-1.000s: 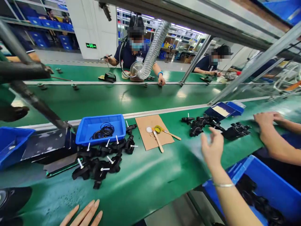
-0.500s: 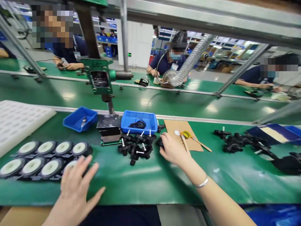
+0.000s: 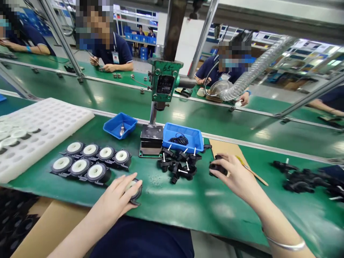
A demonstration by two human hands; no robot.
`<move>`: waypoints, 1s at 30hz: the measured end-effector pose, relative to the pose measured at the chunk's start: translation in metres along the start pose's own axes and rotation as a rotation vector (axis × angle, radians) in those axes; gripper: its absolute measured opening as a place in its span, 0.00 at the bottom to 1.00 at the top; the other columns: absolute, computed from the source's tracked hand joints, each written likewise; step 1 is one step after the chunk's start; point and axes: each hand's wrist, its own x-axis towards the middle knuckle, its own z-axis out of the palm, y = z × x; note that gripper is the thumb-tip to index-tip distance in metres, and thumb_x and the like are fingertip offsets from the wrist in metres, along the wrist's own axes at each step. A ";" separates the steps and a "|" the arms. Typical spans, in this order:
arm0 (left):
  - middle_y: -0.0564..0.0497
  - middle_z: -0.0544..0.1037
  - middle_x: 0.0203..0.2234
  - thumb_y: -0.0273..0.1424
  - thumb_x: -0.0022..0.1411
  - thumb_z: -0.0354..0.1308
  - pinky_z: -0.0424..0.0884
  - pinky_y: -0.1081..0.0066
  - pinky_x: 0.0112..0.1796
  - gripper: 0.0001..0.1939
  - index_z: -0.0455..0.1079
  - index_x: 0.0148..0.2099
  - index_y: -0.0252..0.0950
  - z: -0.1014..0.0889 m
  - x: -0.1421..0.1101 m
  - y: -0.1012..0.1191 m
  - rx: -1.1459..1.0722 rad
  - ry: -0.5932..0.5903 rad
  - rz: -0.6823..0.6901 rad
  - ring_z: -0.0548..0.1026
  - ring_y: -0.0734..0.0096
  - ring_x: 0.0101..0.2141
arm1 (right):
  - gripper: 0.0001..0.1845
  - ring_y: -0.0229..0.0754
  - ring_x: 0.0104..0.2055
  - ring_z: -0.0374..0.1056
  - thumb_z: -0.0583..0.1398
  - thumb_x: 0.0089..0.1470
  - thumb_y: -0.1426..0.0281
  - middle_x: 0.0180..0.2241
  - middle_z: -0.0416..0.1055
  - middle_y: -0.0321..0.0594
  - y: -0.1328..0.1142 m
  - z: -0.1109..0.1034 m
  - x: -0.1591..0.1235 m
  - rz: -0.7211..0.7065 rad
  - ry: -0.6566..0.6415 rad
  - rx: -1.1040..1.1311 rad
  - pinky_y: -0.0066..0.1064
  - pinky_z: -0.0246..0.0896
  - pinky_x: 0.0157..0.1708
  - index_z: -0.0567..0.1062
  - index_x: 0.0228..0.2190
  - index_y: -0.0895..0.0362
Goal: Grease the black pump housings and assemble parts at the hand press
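My left hand is closed over a round black housing with a white ring insert, at the near side of the bench. Left of it stand two rows of matching black housings with white rings. Between the fingers of my right hand is a small black plastic part, partly covered by the fingers. A cluster of black plastic fittings with white pins lies between my hands.
Behind the fittings stand a green bench press, a blue tray with black rings and a blue bin. White foam lies at left; cardboard, a wooden-handled brush and more black parts at right. Co-workers sit opposite.
My left hand has closed on one housing and moved it right, apart from its row. My right hand has brought the black part nearer. The view has swung left.
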 end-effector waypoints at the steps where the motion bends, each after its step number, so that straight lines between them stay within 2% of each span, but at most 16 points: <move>1: 0.39 0.72 0.58 0.32 0.65 0.62 0.71 0.55 0.56 0.30 0.61 0.67 0.39 0.002 0.006 0.002 -0.069 -0.003 0.021 0.71 0.53 0.56 | 0.14 0.55 0.55 0.68 0.64 0.55 0.55 0.49 0.70 0.49 -0.014 -0.007 0.000 0.056 0.035 0.215 0.47 0.68 0.52 0.79 0.37 0.51; 3: 0.39 0.73 0.56 0.33 0.65 0.63 0.69 0.53 0.58 0.32 0.59 0.68 0.39 0.008 0.018 0.005 -0.230 -0.019 0.037 0.70 0.52 0.57 | 0.17 0.52 0.57 0.68 0.67 0.52 0.53 0.51 0.72 0.47 -0.050 -0.012 -0.001 0.200 0.031 0.706 0.43 0.69 0.52 0.79 0.37 0.51; 6: 0.39 0.70 0.58 0.34 0.65 0.63 0.68 0.51 0.59 0.34 0.55 0.69 0.41 0.020 0.030 0.005 -0.492 -0.059 -0.021 0.67 0.51 0.61 | 0.19 0.49 0.50 0.74 0.67 0.52 0.52 0.50 0.75 0.44 -0.105 0.005 0.003 0.440 -0.127 1.355 0.41 0.71 0.49 0.77 0.38 0.52; 9: 0.38 0.67 0.60 0.36 0.63 0.64 0.68 0.50 0.60 0.36 0.52 0.69 0.43 0.031 0.031 0.003 -0.717 -0.066 -0.160 0.68 0.51 0.61 | 0.16 0.48 0.50 0.76 0.67 0.54 0.56 0.45 0.79 0.41 -0.139 0.032 0.011 0.563 -0.254 1.706 0.43 0.66 0.57 0.77 0.39 0.54; 12: 0.39 0.69 0.59 0.35 0.63 0.65 0.71 0.52 0.58 0.39 0.50 0.70 0.42 0.035 0.027 0.005 -0.930 -0.081 -0.276 0.71 0.54 0.59 | 0.15 0.48 0.50 0.76 0.67 0.55 0.57 0.43 0.79 0.39 -0.153 0.051 0.020 0.608 -0.258 1.883 0.46 0.64 0.61 0.79 0.38 0.55; 15: 0.40 0.72 0.57 0.34 0.60 0.68 0.72 0.56 0.57 0.43 0.48 0.70 0.41 0.034 0.026 0.008 -1.099 -0.082 -0.358 0.74 0.57 0.57 | 0.13 0.44 0.46 0.76 0.67 0.55 0.58 0.42 0.78 0.37 -0.162 0.060 0.028 0.602 -0.244 1.851 0.42 0.67 0.57 0.79 0.37 0.55; 19: 0.41 0.73 0.56 0.33 0.55 0.71 0.71 0.55 0.59 0.49 0.47 0.70 0.40 0.034 0.027 0.010 -1.177 -0.079 -0.416 0.73 0.56 0.57 | 0.11 0.39 0.44 0.72 0.68 0.54 0.60 0.42 0.76 0.37 -0.176 0.067 0.031 0.432 -0.204 1.604 0.32 0.68 0.49 0.79 0.37 0.53; 22: 0.40 0.70 0.59 0.33 0.55 0.72 0.70 0.53 0.60 0.50 0.47 0.71 0.41 0.038 0.026 0.008 -1.182 -0.088 -0.423 0.72 0.54 0.59 | 0.10 0.40 0.48 0.70 0.68 0.54 0.61 0.44 0.74 0.38 -0.183 0.073 0.031 0.303 -0.181 1.489 0.33 0.66 0.52 0.79 0.36 0.52; 26: 0.39 0.66 0.63 0.35 0.55 0.72 0.69 0.52 0.61 0.50 0.47 0.71 0.43 0.040 0.024 0.006 -1.166 -0.092 -0.411 0.69 0.51 0.61 | 0.10 0.42 0.52 0.68 0.68 0.53 0.62 0.45 0.70 0.40 -0.186 0.082 0.030 0.222 -0.188 1.382 0.35 0.65 0.56 0.80 0.37 0.52; 30: 0.42 0.65 0.65 0.37 0.54 0.72 0.69 0.53 0.61 0.50 0.48 0.71 0.47 0.038 0.026 0.005 -1.138 -0.115 -0.406 0.68 0.51 0.62 | 0.11 0.44 0.54 0.68 0.68 0.54 0.61 0.46 0.68 0.43 -0.185 0.083 0.028 0.141 -0.170 1.252 0.38 0.67 0.55 0.79 0.38 0.52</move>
